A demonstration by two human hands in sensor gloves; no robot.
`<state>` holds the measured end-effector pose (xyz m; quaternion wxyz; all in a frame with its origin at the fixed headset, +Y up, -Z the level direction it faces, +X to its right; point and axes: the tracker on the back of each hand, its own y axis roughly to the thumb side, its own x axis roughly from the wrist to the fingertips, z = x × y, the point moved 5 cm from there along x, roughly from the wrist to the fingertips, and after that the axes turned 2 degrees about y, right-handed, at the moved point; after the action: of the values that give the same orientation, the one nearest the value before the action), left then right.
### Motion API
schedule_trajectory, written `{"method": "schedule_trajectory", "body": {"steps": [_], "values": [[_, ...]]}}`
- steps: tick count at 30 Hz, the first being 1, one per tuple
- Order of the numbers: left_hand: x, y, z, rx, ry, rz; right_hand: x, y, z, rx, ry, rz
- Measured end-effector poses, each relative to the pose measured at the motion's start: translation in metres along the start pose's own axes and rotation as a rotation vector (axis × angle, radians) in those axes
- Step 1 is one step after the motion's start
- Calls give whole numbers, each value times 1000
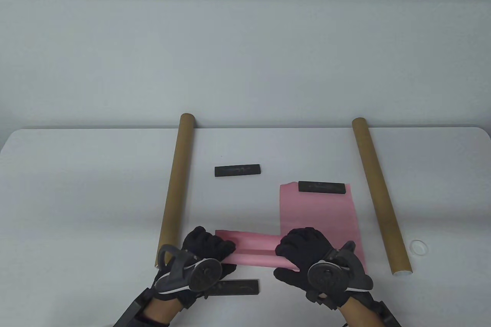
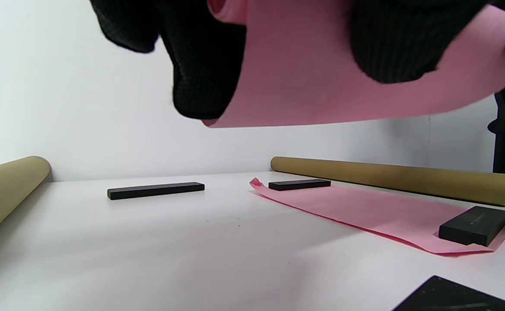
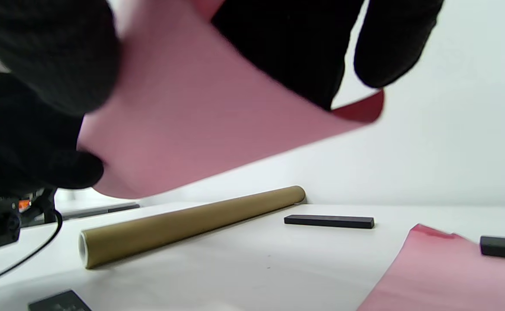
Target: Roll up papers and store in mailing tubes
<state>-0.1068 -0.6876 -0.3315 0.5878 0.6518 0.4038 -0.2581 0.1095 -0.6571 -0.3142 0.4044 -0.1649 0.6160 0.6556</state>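
A pink paper sheet (image 1: 255, 251), partly curled into a loose roll, is held above the table's front edge by both hands. My left hand (image 1: 210, 246) grips its left end and my right hand (image 1: 298, 247) grips its right end. In the left wrist view the sheet (image 2: 312, 73) hangs curved under my gloved fingers (image 2: 204, 65); in the right wrist view it (image 3: 192, 129) bends the same way. A second pink sheet (image 1: 318, 214) lies flat behind my right hand. Two brown mailing tubes lie on the table, one on the left (image 1: 174, 193) and one on the right (image 1: 379, 196).
A black bar weight (image 1: 322, 187) sits on the flat sheet's far edge, and another (image 2: 474, 224) on its near corner. One bar (image 1: 237, 170) lies on the bare table and one (image 1: 238, 287) by my left wrist. A clear round cap (image 1: 419, 246) lies beside the right tube.
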Motion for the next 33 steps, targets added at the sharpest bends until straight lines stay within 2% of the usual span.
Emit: {"method": "schedule_trajectory", "body": {"steps": [3,7,14,17,21,25,30,33], "values": [[0,-2,-1,-2,-4,-18,-1,4,3,-26,-27,15],[0,-2,-1,3,6,-24,1,1,2,52,-19,-1],[-2,3,-14,17,80,13,0,-5,0,98,0,-20],[-1,-1,-12,-45,54,-1,-1,-3,2,59,-20,-3],[0,-3,-6,-46,23,-1,-2,3,2,12,-22,15],[-1,2,-6,-14,37,23,1,-1,-1,13,14,-2],[-3,5,-14,-5,100,41,0,-9,-2,105,18,-30],[-2,1,-11,-25,70,16,-1,-7,1,28,-20,-46]]}}
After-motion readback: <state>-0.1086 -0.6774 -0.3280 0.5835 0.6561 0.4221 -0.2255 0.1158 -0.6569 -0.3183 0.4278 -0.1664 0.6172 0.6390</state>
